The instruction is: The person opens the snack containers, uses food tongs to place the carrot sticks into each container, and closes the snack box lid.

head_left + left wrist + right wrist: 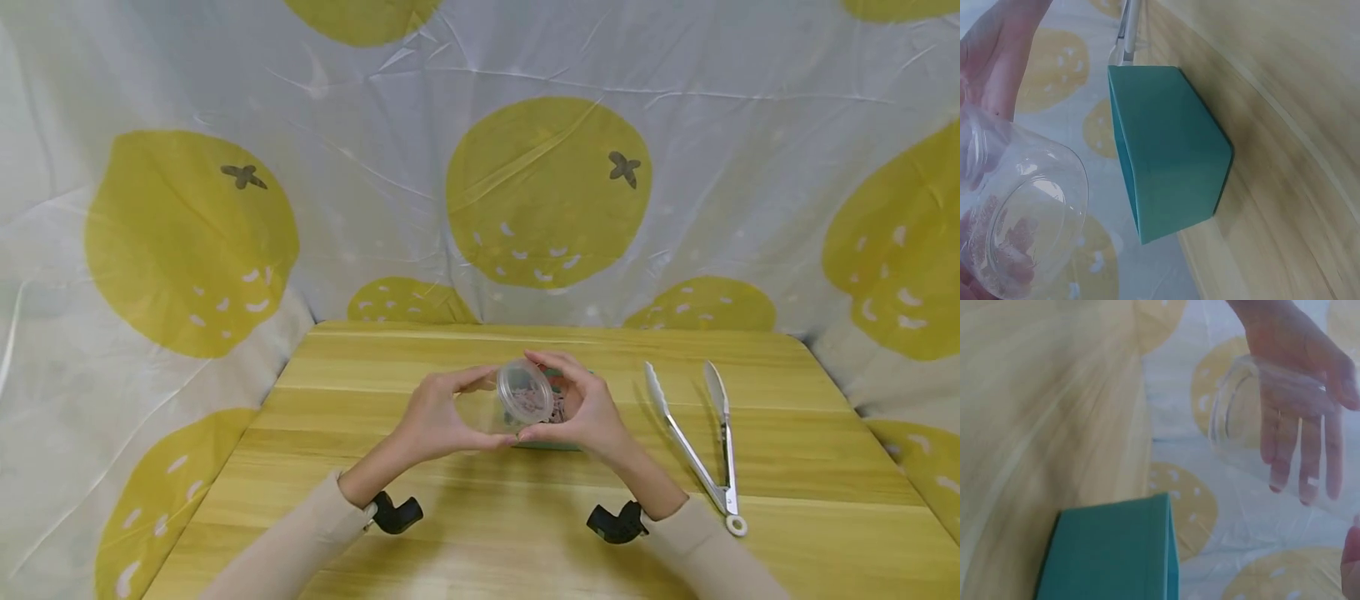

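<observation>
Above the middle of the table, my left hand and right hand together hold a clear plastic cup, tilted with one round end towards the head camera. My left thumb and fingers curve round its left side. On the right, thumb and fingertips are at the round end. In the left wrist view, the cup's other round end shows, with fingers visible through the plastic. Below and behind it stands a green box. Small pinkish and dark bits show in the box, partly hidden by cup and hand.
A pair of metal tongs lies spread on the wooden table to the right, beyond my right hand. A lemon-patterned curtain hangs along the back and both sides. Each wrist wears a black camera mount.
</observation>
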`<state>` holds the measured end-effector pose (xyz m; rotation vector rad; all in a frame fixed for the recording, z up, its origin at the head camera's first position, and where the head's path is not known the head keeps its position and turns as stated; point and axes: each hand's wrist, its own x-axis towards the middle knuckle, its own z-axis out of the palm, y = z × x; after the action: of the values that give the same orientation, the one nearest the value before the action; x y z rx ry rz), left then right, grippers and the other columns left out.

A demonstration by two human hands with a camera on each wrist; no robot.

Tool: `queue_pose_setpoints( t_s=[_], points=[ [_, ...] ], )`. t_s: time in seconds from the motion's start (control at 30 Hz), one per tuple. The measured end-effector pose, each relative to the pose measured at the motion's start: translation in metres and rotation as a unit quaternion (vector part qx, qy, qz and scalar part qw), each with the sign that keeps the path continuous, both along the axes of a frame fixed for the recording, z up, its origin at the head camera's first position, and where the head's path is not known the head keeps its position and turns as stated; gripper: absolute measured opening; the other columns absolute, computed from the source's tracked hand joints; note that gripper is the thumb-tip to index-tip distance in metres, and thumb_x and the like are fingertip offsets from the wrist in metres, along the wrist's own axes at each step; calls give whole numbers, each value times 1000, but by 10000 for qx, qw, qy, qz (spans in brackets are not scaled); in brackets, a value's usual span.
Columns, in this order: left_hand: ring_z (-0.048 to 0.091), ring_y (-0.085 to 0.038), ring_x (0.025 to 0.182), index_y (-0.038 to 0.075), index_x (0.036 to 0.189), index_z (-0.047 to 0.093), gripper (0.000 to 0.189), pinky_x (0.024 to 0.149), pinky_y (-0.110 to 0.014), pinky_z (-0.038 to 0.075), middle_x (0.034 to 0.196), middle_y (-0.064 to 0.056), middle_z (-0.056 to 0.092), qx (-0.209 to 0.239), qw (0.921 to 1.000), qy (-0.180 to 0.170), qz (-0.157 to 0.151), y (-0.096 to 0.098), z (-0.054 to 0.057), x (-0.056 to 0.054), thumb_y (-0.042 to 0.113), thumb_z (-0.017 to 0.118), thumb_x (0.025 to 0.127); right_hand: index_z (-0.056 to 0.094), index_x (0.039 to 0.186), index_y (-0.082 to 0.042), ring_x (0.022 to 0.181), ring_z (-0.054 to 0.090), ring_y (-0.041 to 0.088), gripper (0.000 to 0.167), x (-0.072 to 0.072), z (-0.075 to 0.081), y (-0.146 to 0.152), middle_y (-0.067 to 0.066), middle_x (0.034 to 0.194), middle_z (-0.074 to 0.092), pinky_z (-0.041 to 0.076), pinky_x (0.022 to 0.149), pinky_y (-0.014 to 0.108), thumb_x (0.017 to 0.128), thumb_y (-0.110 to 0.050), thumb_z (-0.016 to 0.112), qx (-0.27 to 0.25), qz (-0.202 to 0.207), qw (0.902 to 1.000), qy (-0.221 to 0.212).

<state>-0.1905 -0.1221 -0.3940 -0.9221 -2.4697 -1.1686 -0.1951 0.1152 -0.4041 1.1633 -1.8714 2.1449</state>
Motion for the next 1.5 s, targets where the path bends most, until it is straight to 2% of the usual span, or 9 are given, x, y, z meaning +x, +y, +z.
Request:
queue_pose_setpoints(
  t_s=[0.2,0.33,0.47,0.7,0.87,0.97,1.13,1.33,1.5],
  points=[
    [67,-8,103,13,131,66,76,92,-36,55,112,10,72,410,9980,-313,-353,3,2,-1,34,95,64,46,136,18,120,49,29,87,2,1,-7,26,134,43,48,100,31,69,-10,92,-608,7,9978,-248],
    [66,-12,107,10,133,64,75,94,-41,54,121,4,70,666,9938,-723,-524,4,10,5,23,95,66,45,137,18,122,49,30,89,0,3,-6,20,135,45,48,101,32,67,-9,92,-763,342,9951,-531],
    [65,-15,111,11,134,64,75,96,-40,53,125,2,68,816,9885,-1060,-708,5,10,6,16,95,66,44,140,16,129,46,29,89,-4,6,-2,21,139,45,46,104,31,66,-3,92,-706,817,9921,-638],
    [63,-14,116,18,136,63,76,95,-37,53,129,6,66,720,9866,-1013,-1055,1,0,2,27,95,67,40,144,14,130,43,29,90,-12,11,11,21,144,39,48,101,31,69,3,89,-1,1522,9870,-523],
    [63,-16,115,16,135,63,74,96,-38,53,127,4,67,818,9857,-951,-1129,2,0,1,22,94,68,34,147,14,133,42,30,95,-12,9,10,22,148,36,48,102,33,71,-1,89,-291,1677,9843,-460],
    [65,-15,113,15,134,64,73,96,-40,52,124,4,68,877,9862,-908,-1072,3,1,1,16,94,67,33,146,15,134,42,28,97,-7,6,5,19,147,40,46,104,33,70,-3,90,-730,1493,9852,-408],
    [67,-18,109,6,133,63,74,98,-49,50,121,-3,70,858,9893,-789,-877,5,11,6,9,94,65,38,143,18,129,46,26,94,4,2,-6,15,141,45,44,106,31,69,-9,91,-1236,738,9891,-314],
    [67,-20,108,0,130,63,69,97,-50,50,119,-9,71,835,9903,-786,-789,9,33,19,6,91,68,41,139,20,122,50,29,91,10,2,-16,19,137,46,48,102,32,70,-11,92,-1286,92,9912,-300],
    [67,-20,107,-2,129,63,68,93,-52,52,118,-14,70,884,9893,-786,-850,9,34,20,5,91,68,48,135,17,118,50,39,82,10,3,-17,21,134,47,50,100,35,69,-5,91,-1202,-69,9915,-494]
  ],
)
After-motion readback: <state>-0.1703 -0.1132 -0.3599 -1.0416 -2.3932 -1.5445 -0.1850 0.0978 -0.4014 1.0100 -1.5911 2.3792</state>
